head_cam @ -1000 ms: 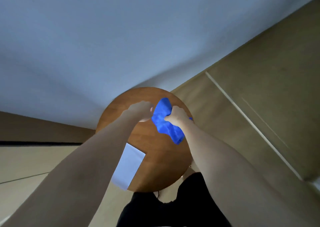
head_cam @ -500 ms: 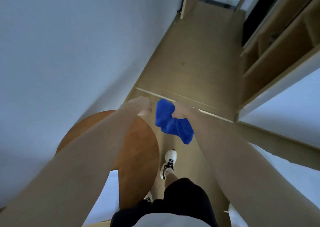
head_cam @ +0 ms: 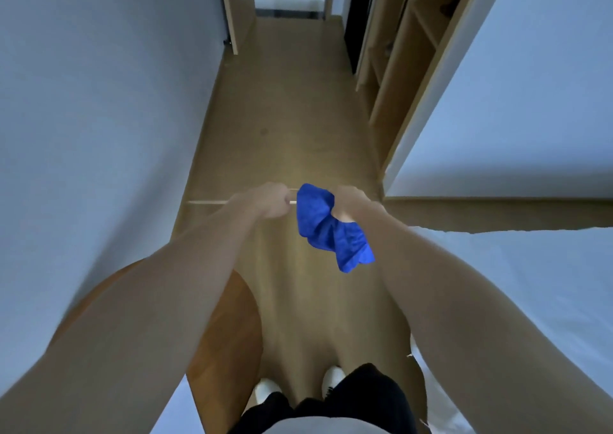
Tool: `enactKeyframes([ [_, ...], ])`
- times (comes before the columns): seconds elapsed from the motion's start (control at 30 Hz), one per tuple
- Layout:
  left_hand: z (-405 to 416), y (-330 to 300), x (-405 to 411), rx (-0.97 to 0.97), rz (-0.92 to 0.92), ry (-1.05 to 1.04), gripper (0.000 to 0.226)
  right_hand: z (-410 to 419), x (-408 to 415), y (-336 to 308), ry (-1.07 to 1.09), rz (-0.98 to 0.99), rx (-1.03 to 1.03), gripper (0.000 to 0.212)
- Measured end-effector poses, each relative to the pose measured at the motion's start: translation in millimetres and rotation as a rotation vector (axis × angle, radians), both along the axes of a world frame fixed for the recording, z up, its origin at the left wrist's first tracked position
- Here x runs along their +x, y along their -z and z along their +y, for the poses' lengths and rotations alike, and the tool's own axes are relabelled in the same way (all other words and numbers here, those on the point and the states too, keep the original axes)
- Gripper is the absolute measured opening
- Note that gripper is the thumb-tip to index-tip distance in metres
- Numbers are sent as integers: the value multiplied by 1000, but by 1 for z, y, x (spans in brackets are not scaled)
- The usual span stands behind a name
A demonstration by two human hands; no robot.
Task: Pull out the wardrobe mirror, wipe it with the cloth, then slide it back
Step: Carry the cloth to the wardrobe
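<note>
Head view: I see right hand (head_cam: 353, 204) clenched round blue cloth (head_cam: 331, 231), left hand (head_cam: 265, 201) curled closed, empty I think. Wardrobe (head_cam: 398, 68) ahead-right, nearer right hand; mirror unseen.

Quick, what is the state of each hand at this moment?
Left hand: closed into a fist; whether it grips a corner of the blue cloth cannot be told.
Right hand: closed, holding the blue cloth.

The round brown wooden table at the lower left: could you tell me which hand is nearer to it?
Left. The left hand is above the round brown wooden table; the right hand is further right.
</note>
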State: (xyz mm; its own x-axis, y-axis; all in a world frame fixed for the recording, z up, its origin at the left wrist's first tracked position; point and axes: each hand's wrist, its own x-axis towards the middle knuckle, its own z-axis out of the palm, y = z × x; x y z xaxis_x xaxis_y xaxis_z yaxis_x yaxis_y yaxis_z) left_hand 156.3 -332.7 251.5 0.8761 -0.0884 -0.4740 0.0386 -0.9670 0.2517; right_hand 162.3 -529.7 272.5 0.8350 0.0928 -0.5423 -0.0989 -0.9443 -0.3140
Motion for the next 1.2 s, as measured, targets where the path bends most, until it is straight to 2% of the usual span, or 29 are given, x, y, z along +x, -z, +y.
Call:
enactKeyframes([
  [0.1,-28,-5,9,16,19,29,20,-32,1,-6,180,115,64,18],
  [0.17,-43,-7,13,27,34,36,21,-44,8,-1,113,96,75,17],
  [0.23,-56,-6,16,28,38,31,22,-57,21,13,15,13,31,34],
  [0.37,-73,-5,21,18,52,15,22,-77,17,6,-32,17,37,25],
  [0.5,-75,-4,24,46,55,-8,21,-84,29,20,-54,-2,67,31],
  [0.63,-67,-4,32,68,55,-40,20,-76,40,23,-51,-10,102,34],
  [0.87,-48,-3,71,59,67,-58,22,-47,84,28,-142,-47,31,31],
  [1.07,-20,-13,121,20,96,4,28,-11,139,27,-90,-4,36,27],
  [1.2,5,-13,157,25,83,25,22,11,174,25,-76,28,8,26],
])
